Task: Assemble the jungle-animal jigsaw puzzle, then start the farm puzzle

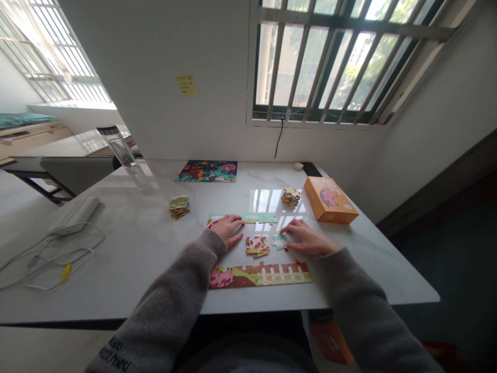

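Observation:
My left hand (226, 229) rests with its fingers spread at the left part of the upper puzzle strip (259, 218), which is light blue and green and lies flat on the table. Between the thumb and fingers of my right hand (308, 239) is a pale blue puzzle piece (279, 241), low over or on the tabletop. A small pile of brown and cream puzzle pieces (258, 245) lies between my hands. Nearer to me stretches the lower puzzle strip (267, 275), showing a pink animal and a white fence. My left hand covers part of the upper strip.
Stacks of puzzle pieces stand at the left (179, 206) and right (291, 197). An orange box (330, 199) sits at the right, and a colourful picture sheet (207, 171) lies by the wall. A clear bottle (120, 147), a white device (79, 215) and cables occupy the left.

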`<move>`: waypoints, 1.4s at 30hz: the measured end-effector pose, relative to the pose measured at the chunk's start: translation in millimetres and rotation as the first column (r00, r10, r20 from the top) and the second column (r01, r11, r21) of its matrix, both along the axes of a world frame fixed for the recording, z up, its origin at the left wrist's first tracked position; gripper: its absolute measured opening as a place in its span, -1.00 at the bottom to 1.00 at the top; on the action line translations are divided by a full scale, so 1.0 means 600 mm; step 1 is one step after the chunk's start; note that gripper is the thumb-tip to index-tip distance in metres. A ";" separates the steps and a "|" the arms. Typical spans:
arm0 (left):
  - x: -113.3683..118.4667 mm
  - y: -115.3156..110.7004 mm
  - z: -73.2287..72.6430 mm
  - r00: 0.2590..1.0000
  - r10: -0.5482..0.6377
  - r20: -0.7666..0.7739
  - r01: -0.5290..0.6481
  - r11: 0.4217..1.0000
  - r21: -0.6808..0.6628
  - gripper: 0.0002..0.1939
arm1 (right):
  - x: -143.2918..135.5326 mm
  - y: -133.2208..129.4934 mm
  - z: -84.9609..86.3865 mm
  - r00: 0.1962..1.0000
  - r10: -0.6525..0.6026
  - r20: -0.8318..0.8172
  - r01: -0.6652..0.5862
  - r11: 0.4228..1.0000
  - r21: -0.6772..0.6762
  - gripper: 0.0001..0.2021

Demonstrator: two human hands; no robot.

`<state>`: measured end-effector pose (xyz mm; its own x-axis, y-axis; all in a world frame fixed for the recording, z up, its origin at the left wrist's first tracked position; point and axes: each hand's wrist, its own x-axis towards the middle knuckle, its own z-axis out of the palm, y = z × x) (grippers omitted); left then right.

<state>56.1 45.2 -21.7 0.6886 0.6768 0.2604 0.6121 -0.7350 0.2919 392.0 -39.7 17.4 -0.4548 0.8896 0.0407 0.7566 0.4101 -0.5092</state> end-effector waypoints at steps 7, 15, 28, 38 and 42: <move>0.000 -0.001 0.002 1.000 -0.004 0.015 0.004 1.000 0.002 -0.62 | 0.000 -0.003 -0.009 0.997 -0.070 0.043 0.068 0.997 0.030 -0.68; 0.001 0.000 0.002 1.000 0.000 -0.014 0.000 1.000 0.005 -0.60 | 0.025 0.059 -0.031 0.975 -0.217 0.052 0.201 0.955 0.217 -0.72; 0.000 0.001 0.003 1.000 -0.009 -0.008 0.009 1.000 0.000 -0.60 | 0.019 0.094 -0.042 0.980 -0.191 0.047 0.165 0.928 0.334 -0.70; -0.001 0.002 0.000 1.000 -0.009 -0.003 0.009 1.000 0.014 -0.60 | -0.038 0.062 -0.037 0.979 -0.138 0.150 0.074 0.928 0.366 -0.69; 0.000 0.003 -0.001 1.000 -0.011 -0.015 0.012 1.000 0.015 -0.60 | -0.037 0.061 -0.036 0.972 -0.150 0.182 0.076 0.929 0.361 -0.68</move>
